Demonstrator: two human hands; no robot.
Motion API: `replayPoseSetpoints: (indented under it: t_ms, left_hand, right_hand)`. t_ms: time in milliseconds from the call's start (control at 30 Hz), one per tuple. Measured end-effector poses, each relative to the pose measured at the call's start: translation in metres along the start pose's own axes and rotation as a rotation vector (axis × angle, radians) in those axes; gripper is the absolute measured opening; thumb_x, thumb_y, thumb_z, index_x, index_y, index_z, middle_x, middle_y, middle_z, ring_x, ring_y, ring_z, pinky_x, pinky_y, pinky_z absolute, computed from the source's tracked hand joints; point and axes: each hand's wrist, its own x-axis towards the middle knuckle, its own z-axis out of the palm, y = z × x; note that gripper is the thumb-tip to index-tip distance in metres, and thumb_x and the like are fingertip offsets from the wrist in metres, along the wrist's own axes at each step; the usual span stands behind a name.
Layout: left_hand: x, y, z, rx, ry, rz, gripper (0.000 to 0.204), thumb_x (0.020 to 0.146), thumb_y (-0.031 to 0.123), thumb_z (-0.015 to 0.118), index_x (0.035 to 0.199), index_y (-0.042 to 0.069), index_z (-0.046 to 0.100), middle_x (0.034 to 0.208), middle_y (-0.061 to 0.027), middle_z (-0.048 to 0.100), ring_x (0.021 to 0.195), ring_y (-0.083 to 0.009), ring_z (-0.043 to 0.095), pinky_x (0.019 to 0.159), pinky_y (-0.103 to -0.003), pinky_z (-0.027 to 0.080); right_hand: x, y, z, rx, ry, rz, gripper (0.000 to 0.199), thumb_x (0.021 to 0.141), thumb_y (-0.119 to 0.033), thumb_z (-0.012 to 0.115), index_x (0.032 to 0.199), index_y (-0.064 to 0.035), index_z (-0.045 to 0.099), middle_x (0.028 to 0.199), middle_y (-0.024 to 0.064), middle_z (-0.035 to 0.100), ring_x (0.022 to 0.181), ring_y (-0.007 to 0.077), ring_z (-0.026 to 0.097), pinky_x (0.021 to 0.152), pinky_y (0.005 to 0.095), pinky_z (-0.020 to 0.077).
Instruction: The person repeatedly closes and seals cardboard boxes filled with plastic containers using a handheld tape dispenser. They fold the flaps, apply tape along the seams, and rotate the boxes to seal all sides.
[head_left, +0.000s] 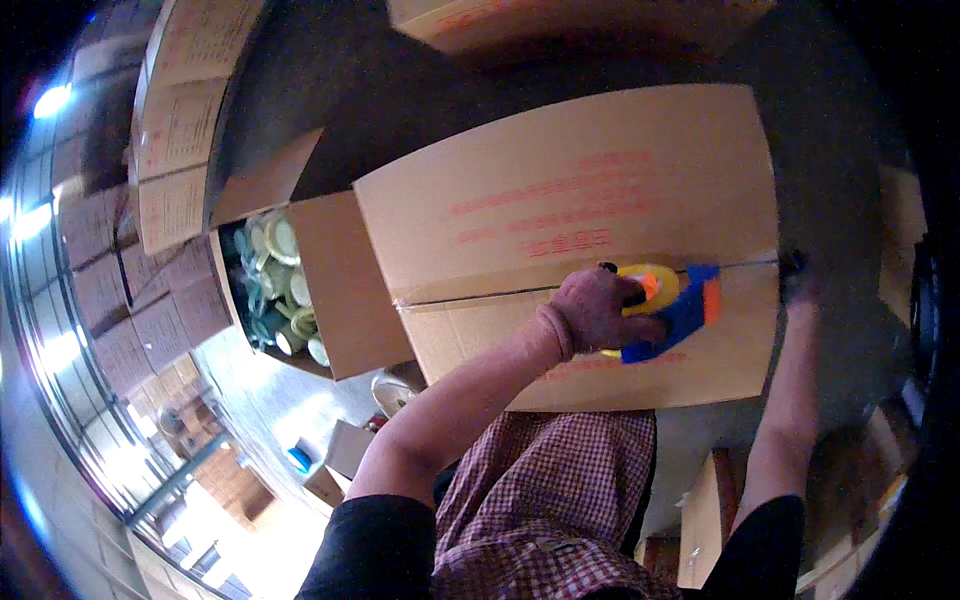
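1. I look down from a head camera at a large closed brown cardboard box (570,190) with faded red printing on its top flaps. It fills the middle of the view, in front of my body.
2. My left hand (592,308) reaches up from the lower middle of the view and is clenched around the handle of a blue, orange and yellow plastic tape dispenser (668,305).
3. The tape dispenser rests on top of the box, right on the centre seam (480,292) where the two top flaps meet. It sits toward the right half of that seam.
4. A strip of clear packing tape (440,297) appears to lie along the seam to the left of the dispenser, though it is faint.
5. My right hand (800,280) is at the far right end of the seam, at the edge of the box. It is dark and blurred, so I cannot tell whether it is gripping the box or only pressing against it.
6. My right forearm (785,400) runs down the right side of the box toward the lower edge of the view.
7. I wear a red and white checked garment (545,480), seen below the box.
8. To the left stands a second, open cardboard box (340,290) with its flaps raised, touching the closed one. Inside it are stacked pale green and white round items (280,285), too small to identify.
9. Further left, stacks of brown cardboard cartons (130,290) curve along the rim.
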Motion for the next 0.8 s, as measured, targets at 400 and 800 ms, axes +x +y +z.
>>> replayPoseSetpoints:
  t_ms: [400, 800]
  left_hand:
    - [-0.384, -0.259, -0.165, 0.605, 0.361, -0.436, 0.039, 0.056, 0.039, 0.073, 0.080, 0.009, 0.067, 0.077, -0.0060, 0.066, 0.079, -0.0258, 0.063, 0.096, -0.043, 0.035]
    - [-0.237, -0.328, -0.075, 0.755, 0.304, -0.534, 0.047, 0.074, 0.054, 0.051, 0.091, 0.013, 0.066, 0.088, -0.0078, 0.065, 0.088, -0.0214, 0.061, 0.091, -0.042, 0.035]
  right_hand:
    - [-0.268, -0.033, 0.218, 0.234, -0.293, -0.116, 0.030, 0.086, -0.029, 0.052, 0.106, -0.0072, 0.056, 0.082, 0.0030, 0.061, 0.056, 0.0109, 0.054, 0.044, 0.0218, 0.0417]
    - [-0.257, 0.027, 0.320, 0.548, -0.487, 0.096, 0.031, 0.085, -0.038, 0.051, 0.096, -0.0101, 0.058, 0.085, 0.0071, 0.062, 0.077, 0.0268, 0.061, 0.058, 0.0344, 0.0490]
